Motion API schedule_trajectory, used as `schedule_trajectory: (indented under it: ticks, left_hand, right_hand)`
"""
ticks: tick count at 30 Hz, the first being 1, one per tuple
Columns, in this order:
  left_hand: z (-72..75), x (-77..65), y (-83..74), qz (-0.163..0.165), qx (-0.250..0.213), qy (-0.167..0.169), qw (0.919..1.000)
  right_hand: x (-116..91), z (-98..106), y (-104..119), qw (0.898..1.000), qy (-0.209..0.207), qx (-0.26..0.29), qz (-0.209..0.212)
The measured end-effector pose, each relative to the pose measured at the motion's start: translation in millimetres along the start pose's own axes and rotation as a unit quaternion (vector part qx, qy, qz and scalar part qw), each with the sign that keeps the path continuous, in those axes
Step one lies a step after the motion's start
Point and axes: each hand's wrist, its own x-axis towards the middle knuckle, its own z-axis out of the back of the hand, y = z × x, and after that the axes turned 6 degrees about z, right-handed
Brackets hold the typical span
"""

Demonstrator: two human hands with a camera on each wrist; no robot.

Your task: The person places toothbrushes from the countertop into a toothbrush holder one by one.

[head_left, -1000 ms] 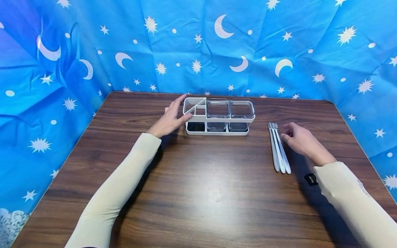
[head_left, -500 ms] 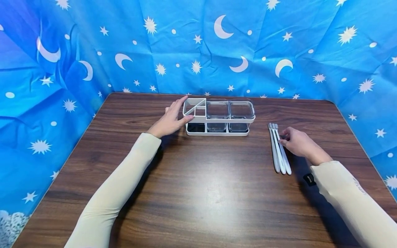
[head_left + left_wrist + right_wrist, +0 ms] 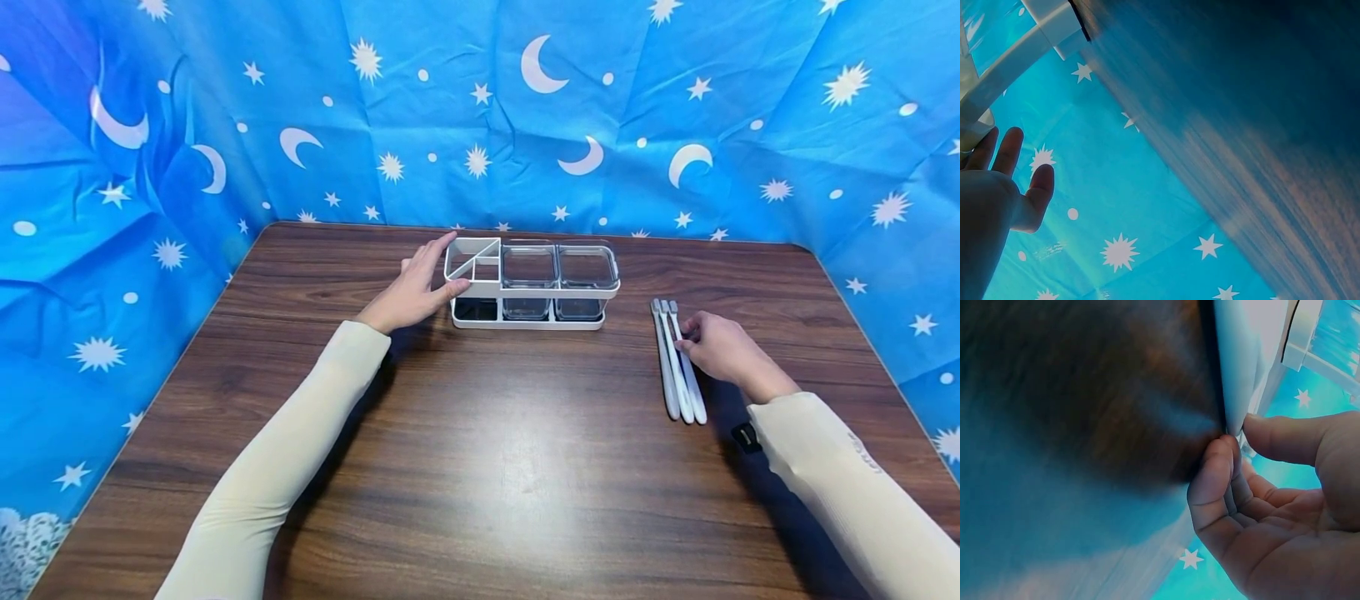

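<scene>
A white two-tier toothbrush holder [image 3: 555, 293] stands near the back of the table, with a divided section at its left end and two clear cups [image 3: 587, 267] in its right part. My left hand [image 3: 411, 292] rests at that left end, fingers extended, thumb along the front rim and index finger toward the back. Three toothbrushes lie side by side to the right of the holder. With thumb and index finger, my right hand [image 3: 722, 346] pinches the rightmost toothbrush [image 3: 697, 396]. Its white handle [image 3: 1241, 369] passes between the fingertips in the right wrist view.
The other two toothbrushes, a left one [image 3: 665, 367] and a middle one [image 3: 678, 375], lie close against the pinched one. A dark wood table [image 3: 450, 467] bears everything. Blue star-and-moon cloth [image 3: 450, 108] hangs right behind its back edge and along both sides.
My right hand has moved slightly left and down from beside the toothbrushes and taken a pinch on the rightmost one. The left hand stays at the holder's end.
</scene>
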Motion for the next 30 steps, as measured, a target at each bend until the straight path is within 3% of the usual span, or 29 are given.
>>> schedule_trajectory:
  ticks: [11,18,24,30]
  left_hand:
    - [1.6,-3.0,-1.2,0.007,0.004,0.001,1.0]
    - [-1.9,-3.2,-1.0,0.008,0.002,0.008,0.9999]
    - [-1.4,-2.6,-1.9,0.001,0.0,0.002,1.0]
    - [0.2,-3.4,-0.9,0.003,0.0,0.005,1.0]
  right_hand:
    - [0.7,1.1,4.8,0.999,0.004,-0.014,-0.041]
    - [-3.5,6.9,-0.2,0.997,0.019,0.009,-0.079]
    - [-10.2,15.3,-2.5,0.996,-0.047,0.023,-0.078]
    - [-15.3,24.6,3.0,0.991,-0.12,0.043,-0.035]
